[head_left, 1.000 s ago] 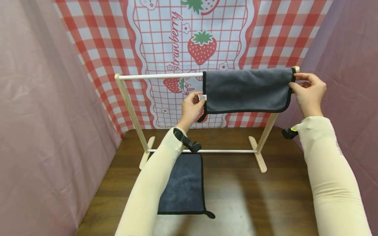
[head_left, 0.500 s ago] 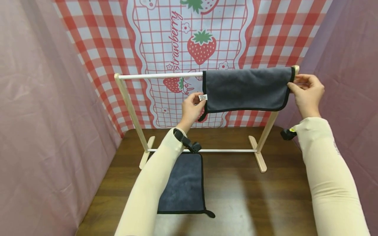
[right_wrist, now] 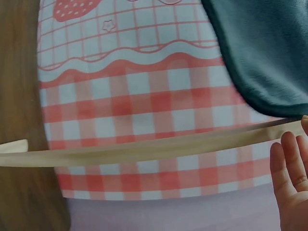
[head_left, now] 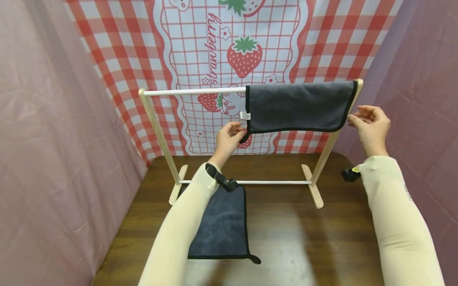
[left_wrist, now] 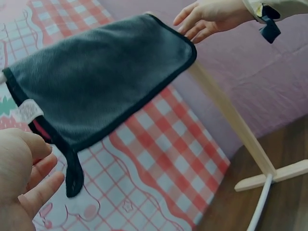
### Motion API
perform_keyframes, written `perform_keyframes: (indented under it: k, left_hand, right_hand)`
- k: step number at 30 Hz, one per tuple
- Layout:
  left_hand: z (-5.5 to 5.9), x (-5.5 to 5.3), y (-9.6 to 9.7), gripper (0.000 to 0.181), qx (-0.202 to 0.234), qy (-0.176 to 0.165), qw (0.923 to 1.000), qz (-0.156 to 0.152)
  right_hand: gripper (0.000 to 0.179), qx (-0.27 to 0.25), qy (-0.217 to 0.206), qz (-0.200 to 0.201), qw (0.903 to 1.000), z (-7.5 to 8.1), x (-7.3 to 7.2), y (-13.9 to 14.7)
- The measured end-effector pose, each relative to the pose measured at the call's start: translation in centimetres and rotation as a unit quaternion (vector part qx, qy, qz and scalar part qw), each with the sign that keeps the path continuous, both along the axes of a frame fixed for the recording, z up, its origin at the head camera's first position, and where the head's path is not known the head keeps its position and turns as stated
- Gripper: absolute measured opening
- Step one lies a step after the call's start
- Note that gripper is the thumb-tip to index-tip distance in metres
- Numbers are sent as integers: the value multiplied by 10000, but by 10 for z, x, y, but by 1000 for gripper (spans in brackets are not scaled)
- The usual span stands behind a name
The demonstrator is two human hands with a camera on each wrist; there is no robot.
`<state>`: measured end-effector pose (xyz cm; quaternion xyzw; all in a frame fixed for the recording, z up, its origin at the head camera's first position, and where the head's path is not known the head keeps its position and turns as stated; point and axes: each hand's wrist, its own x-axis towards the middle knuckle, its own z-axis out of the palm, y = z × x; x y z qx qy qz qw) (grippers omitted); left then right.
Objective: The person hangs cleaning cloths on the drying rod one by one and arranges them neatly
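Observation:
A dark grey towel (head_left: 300, 107) with black edging hangs folded over the right part of the white top bar (head_left: 195, 91) of a wooden rack. A white label (head_left: 245, 115) sticks out from its left edge, and a black loop (left_wrist: 74, 175) dangles at the lower left corner. Just beside that corner is my left hand (head_left: 229, 139), its fingers loosely bent with nothing between them. My right hand (head_left: 372, 126) is at the towel's lower right edge, fingers relaxed and fingertips close to the edging. The right wrist view shows those fingers (right_wrist: 291, 161) nearly straight.
A second dark grey towel (head_left: 223, 226) lies flat on the brown wooden table (head_left: 286, 242), partly behind the left sleeve. The rack's right post (head_left: 326, 153) and foot (head_left: 313, 186) stand at the right. Behind hangs a red-and-white strawberry cloth (head_left: 272, 39), with pink curtains (head_left: 53, 119) at the sides.
Both hands have let go of the hanging towel's side edges and moved down, the left from the label to near the loop. The towel's lower edge sits slightly higher.

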<state>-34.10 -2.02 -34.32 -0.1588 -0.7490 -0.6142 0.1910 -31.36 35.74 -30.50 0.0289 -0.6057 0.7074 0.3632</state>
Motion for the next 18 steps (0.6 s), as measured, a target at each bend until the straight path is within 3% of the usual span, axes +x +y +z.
perform_keyframes:
  k: [11,18]
  left_hand:
    - [-38,3,-19,24,101,-230,9996,142]
    - [-65,7,-28,24,82,-521,9984,199]
  right_hand:
    - [32,163,-481,75,9987,-48,17,-8]
    - [36,303,-830,77,9961,-90,12,-11]
